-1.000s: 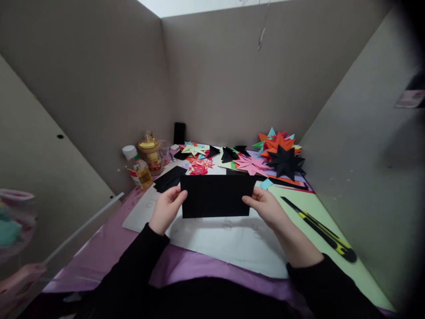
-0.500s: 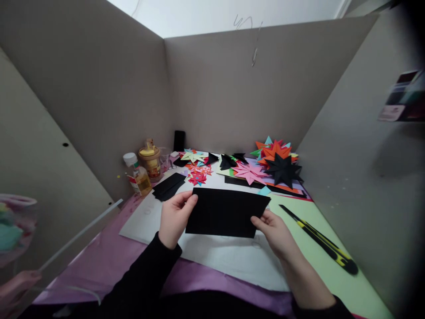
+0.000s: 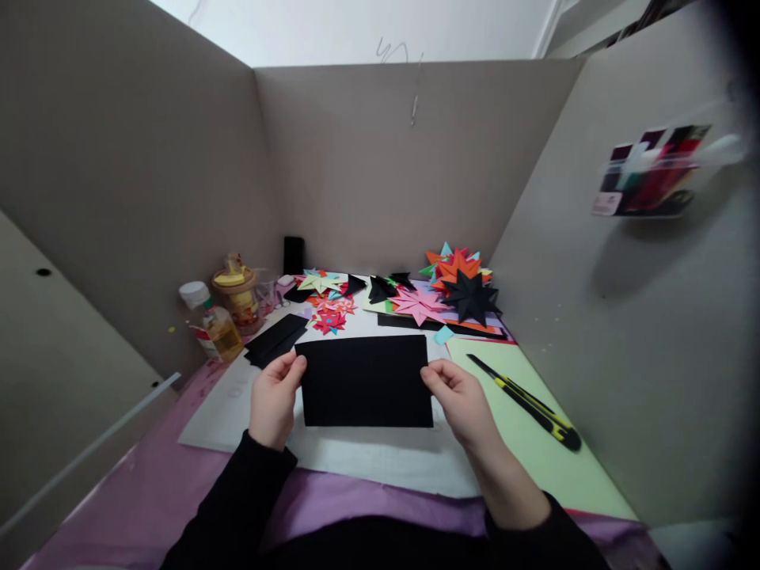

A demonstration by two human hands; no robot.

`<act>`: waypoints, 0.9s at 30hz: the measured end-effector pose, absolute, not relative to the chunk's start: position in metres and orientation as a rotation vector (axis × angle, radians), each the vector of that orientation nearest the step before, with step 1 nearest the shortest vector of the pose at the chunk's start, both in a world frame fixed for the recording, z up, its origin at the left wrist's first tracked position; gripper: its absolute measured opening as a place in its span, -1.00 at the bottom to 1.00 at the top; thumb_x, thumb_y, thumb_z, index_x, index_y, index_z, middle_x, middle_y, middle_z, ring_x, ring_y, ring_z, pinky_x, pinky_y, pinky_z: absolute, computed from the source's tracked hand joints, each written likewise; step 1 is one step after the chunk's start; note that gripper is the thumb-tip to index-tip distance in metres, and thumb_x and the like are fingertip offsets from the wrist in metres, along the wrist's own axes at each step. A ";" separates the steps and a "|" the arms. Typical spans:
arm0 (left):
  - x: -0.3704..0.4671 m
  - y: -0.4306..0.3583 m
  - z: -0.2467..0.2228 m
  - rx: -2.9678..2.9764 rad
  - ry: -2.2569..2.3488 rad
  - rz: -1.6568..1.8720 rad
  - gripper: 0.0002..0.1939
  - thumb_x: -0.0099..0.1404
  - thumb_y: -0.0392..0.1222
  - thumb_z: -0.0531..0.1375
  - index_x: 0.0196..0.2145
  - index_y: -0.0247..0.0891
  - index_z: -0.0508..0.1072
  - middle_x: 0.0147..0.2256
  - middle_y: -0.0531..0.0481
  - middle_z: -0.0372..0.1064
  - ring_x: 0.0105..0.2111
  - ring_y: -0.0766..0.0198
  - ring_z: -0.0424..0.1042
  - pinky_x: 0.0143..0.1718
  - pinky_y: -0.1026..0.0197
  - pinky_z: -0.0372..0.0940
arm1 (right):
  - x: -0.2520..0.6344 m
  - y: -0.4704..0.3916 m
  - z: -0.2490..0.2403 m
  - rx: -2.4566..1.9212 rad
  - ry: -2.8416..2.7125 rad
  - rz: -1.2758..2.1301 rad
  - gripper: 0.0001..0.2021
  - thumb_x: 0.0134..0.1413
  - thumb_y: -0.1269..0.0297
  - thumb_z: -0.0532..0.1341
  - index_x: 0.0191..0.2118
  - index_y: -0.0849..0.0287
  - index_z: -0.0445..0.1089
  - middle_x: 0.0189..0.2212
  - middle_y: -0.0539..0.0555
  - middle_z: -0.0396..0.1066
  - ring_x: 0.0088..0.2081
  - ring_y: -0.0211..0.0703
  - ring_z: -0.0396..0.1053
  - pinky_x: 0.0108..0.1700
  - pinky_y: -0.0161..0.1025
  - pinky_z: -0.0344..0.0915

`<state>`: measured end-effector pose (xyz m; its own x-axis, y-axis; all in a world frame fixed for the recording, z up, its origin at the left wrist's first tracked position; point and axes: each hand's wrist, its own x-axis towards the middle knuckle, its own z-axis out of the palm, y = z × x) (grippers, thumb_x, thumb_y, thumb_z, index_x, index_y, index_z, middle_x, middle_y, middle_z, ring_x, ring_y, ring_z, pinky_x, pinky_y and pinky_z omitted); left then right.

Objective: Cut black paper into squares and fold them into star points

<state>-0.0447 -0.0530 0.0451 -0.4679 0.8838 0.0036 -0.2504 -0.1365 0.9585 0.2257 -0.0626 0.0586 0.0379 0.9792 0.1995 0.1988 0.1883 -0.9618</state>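
Observation:
A black sheet of paper (image 3: 365, 382) is held up between my two hands, above a white sheet (image 3: 380, 459) on the desk. My left hand (image 3: 276, 398) pinches its left edge near the upper corner, thumb in front. On the opposite side my right hand (image 3: 460, 396) grips the right edge, also with the thumb on the front face. The fingers behind the paper are hidden. Just beyond my left hand lie black paper pieces (image 3: 276, 339). To the right of my right hand, a black and yellow utility knife (image 3: 526, 402) rests on light green paper (image 3: 552, 467).
Folded paper stars, including a black star (image 3: 471, 297) and a pink star (image 3: 419, 304), are piled at the back. At the left stand a bottle (image 3: 217, 328) and a brown-and-yellow cup (image 3: 241, 297). Grey partitions (image 3: 380, 174) enclose the desk. A black phone-like object (image 3: 293, 255) leans at the back.
The black paper has been levelled from a tilt and now faces me squarely. My right hand has shifted up along its right edge. The view has turned to the right.

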 end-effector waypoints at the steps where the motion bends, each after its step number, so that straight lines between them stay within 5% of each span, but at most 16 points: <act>1: -0.044 -0.053 0.045 0.751 1.288 1.729 -0.51 -0.20 0.00 0.43 -0.31 -0.33 0.53 -0.48 0.06 0.45 -0.53 0.41 0.34 -0.48 0.37 0.21 | 0.225 -0.063 0.058 -1.230 -1.394 0.917 -0.70 0.05 0.06 0.19 -0.52 0.17 0.26 -0.62 -0.09 0.07 -0.54 -0.30 0.02 -0.49 -0.33 0.00; 14: -0.046 -0.057 0.042 0.671 1.253 1.701 -0.53 -0.26 -0.07 0.44 -0.35 -0.32 0.51 -0.54 0.14 0.39 -0.55 0.44 0.28 -0.51 0.40 0.16 | 0.214 -0.057 0.080 -1.147 -1.258 0.835 -0.76 -0.04 0.11 0.25 -0.35 0.19 0.40 -0.53 -0.03 0.27 -0.48 -0.26 0.18 -0.40 -0.30 0.15; 27: -0.046 -0.059 0.039 0.647 1.253 1.677 -0.51 -0.27 -0.08 0.46 -0.35 -0.33 0.49 -0.54 0.13 0.37 -0.54 0.45 0.26 -0.52 0.42 0.14 | 0.207 -0.064 0.083 -1.186 -1.301 0.756 -0.74 0.01 0.12 0.20 -0.54 0.18 0.30 -0.62 -0.08 0.14 -0.53 -0.29 0.08 -0.47 -0.34 0.08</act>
